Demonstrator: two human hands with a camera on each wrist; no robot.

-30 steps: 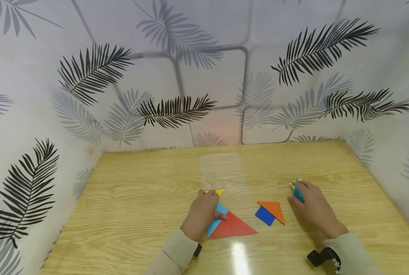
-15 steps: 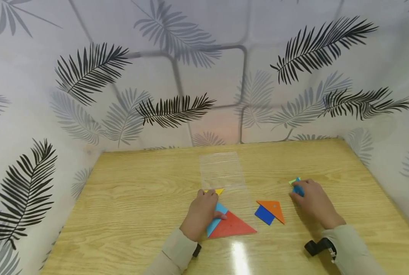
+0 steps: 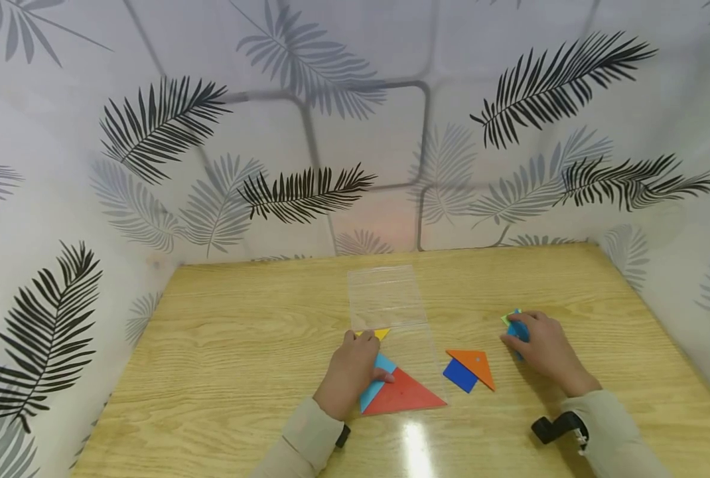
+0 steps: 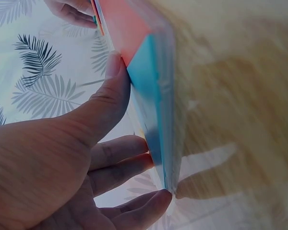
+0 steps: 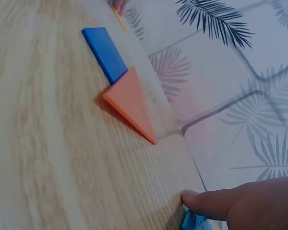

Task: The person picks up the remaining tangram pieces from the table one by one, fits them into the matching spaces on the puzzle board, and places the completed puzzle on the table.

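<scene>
1. Left hand (image 3: 350, 372): grip relaxed, fingers resting on the light-blue piece (image 3: 383, 363), thumb near its seam with the red triangle (image 3: 404, 393).
2. Right hand (image 3: 549, 352): grip narrow, pinching a blue piece (image 3: 518, 330) well inside the tabletop (image 3: 235, 332) edges.
3. Between hands: orange triangle (image 3: 478, 364), dark-blue piece (image 3: 459, 378); wood shows either side.

A left hand (image 4: 53, 158) rests thumb and fingertips against a light-blue piece (image 4: 145, 72) adjoining a red piece (image 4: 127, 26), a leaf-patterned wall (image 4: 38, 91) behind.
</scene>
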